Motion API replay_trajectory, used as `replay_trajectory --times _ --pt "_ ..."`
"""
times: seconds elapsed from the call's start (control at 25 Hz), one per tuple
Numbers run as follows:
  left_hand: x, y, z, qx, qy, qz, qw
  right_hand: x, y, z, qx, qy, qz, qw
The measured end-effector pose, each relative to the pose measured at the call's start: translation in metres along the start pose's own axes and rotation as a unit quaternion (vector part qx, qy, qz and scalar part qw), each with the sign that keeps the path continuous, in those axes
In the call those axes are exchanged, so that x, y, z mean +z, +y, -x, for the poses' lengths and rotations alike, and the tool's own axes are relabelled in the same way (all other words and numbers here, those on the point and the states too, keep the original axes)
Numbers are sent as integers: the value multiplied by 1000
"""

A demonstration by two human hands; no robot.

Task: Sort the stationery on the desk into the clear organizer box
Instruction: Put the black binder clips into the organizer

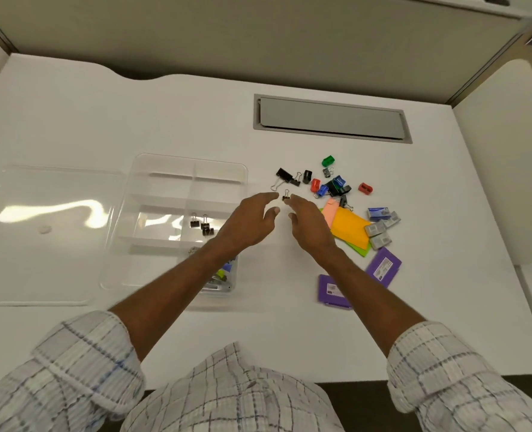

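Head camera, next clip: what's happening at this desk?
A person is sorting stationery into the clear organizer box. The left hand and right hand both reach toward a small black binder clip on the desk; neither plainly grips it. Three binder clips already lie in one compartment. Sharpeners, sticky notes, staple boxes and purple cases wait on the right.

Probably an office cubicle, white desk (134, 120), beige partition walls (258, 32), grey cable hatch (331, 120)
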State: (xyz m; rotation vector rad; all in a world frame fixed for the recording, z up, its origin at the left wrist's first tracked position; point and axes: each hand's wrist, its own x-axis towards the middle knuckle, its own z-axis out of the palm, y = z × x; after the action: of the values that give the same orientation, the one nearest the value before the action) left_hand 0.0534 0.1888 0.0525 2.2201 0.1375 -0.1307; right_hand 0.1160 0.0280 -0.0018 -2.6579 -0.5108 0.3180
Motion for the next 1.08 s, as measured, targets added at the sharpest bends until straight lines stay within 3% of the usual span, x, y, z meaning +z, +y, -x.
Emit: replay_trajectory --times 0.12,0.28,0.52,0.68,0.84,1.08 --pt "14 9 -21 -4 -12 -21 1000 1 16 -8 -80 -48 103 990" --pt "23 13 -49 -39 -22 -28 999 -1 23 -16 -131 -43 135 981" --pt "39 13 -96 -67 21 -41 997 -4 31 -13 -146 -4 103 984" --pt "50 5 -110 -49 -30 -171 984 -4 40 -10 -163 5 108 981" --pt "57 -2 -113 -41 -21 -225 973 -5 46 -14 -167 -13 91 982" --pt "52 4 -112 -41 -5 -289 957 -16 51 -25 -126 -35 -26 991"
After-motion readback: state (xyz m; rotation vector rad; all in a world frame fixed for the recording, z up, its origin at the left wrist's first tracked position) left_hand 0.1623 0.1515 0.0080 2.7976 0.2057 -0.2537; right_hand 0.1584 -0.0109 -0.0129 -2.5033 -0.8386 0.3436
